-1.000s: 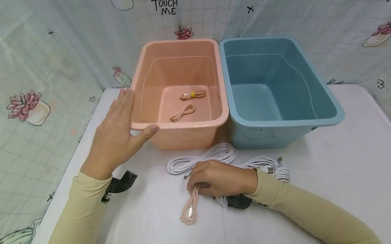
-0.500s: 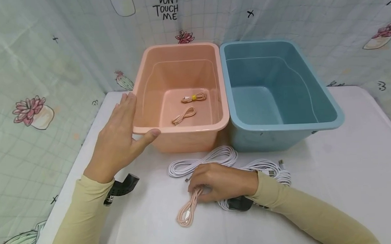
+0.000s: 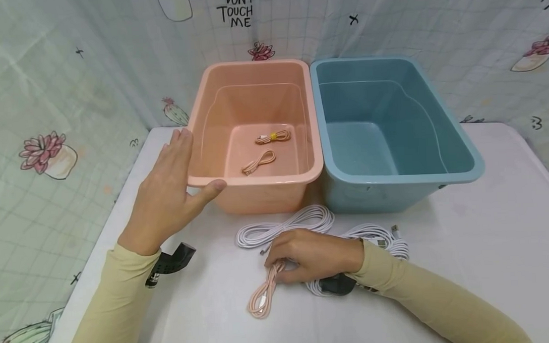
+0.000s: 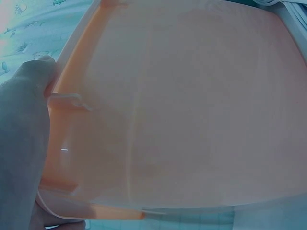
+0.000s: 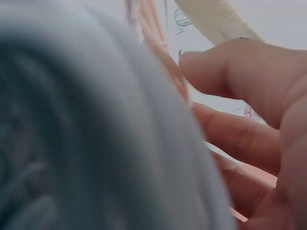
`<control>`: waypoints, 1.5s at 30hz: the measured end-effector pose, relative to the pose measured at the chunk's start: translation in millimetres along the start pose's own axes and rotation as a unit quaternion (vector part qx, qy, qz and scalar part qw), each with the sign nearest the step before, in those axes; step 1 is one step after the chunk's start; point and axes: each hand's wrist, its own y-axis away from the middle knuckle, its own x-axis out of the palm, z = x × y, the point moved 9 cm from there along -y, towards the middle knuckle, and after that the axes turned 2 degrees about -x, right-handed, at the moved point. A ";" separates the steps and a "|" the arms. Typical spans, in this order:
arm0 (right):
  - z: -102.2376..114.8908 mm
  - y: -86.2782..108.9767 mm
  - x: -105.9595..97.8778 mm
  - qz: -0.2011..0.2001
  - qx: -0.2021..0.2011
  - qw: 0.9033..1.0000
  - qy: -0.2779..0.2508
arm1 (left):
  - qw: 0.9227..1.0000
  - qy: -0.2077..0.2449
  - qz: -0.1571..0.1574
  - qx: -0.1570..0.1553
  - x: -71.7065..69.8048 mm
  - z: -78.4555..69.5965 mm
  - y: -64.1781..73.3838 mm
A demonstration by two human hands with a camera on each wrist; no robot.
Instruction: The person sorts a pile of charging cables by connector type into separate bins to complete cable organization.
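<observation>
Your right hand (image 3: 311, 255) pinches the pink cable coil (image 3: 268, 286) in front of the peach bin (image 3: 262, 198) — upper end concealed. Your left hand (image 3: 161, 198), straight-fingered, touches the bin's rim. White cable bundle (image 3: 398, 247), front-right of bin — partly sleeve-covered.

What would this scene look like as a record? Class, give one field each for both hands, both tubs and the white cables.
Left hand: fingers extended, touching the peach tub
Right hand: holds a peach cable, bundled
Peach tub: contains a yellow-tied cable and a looped cable
Blue tub: stands right of the peach tub
White cables: coiled on the table, partly hidden by right hand and forearm
</observation>
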 end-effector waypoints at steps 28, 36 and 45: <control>2.0 2.3 1.0 0.023 0.008 1.000 -0.010 | 1.000 0.001 -0.009 0.004 -0.9 0.1 0.5; 6.9 0.7 3.6 0.032 -0.001 0.999 -0.002 | 1.000 -0.007 -0.004 -0.005 -3.0 0.3 1.4; 8.7 1.7 9.4 0.054 -0.007 0.998 -0.010 | 1.000 -0.002 -0.005 0.001 0.1 0.9 0.0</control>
